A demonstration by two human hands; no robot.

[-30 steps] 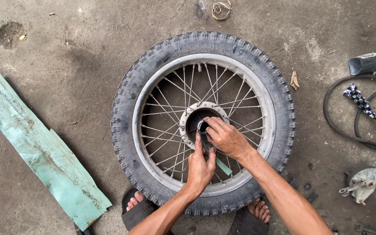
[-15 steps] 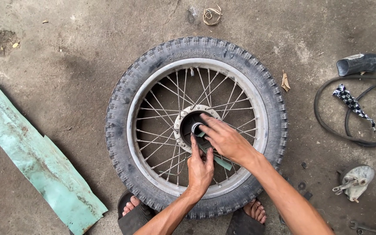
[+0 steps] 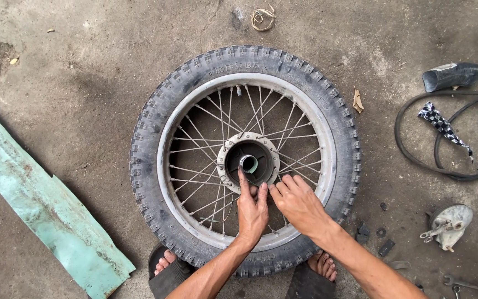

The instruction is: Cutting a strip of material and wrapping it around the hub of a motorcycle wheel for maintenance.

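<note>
A spoked motorcycle wheel point(image 3: 244, 160) lay flat on the concrete floor point(image 3: 84, 99) at the centre of the frame, its knobby tyre point(image 3: 145, 160) around a silver rim point(image 3: 164, 166). At the middle sat the hub point(image 3: 248, 161), a round metal drum with a dark recess and a short pale sleeve point(image 3: 248, 164) standing in its bore.

The left hand point(image 3: 252, 209) reached up from the lower centre, its index finger stretched to the lower edge of the hub recess, just below the sleeve; the other fingers lay loosely curled over the spokes. Its grip held nothing that could be seen. The right hand point(image 3: 300, 205) rested just beside it, to the lower right of the hub, fingers bent downward onto the spokes with the tips touching the left hand; whether its grip pinched anything underneath could not be told.

Two bare feet in dark sandals point(image 3: 167, 274) showed under the tyre's lower edge. A long strip of green, rusted sheet metal point(image 3: 45, 210) lay at the left. At the right lay a black inner tube point(image 3: 416, 160) with a chequered rag point(image 3: 441, 124) across it, and a dark seat-like part point(image 3: 450, 75) above. In the lower right were a grey brake plate point(image 3: 450, 221), spanners point(image 3: 471, 285) and small dark bits point(image 3: 363, 232).
</note>
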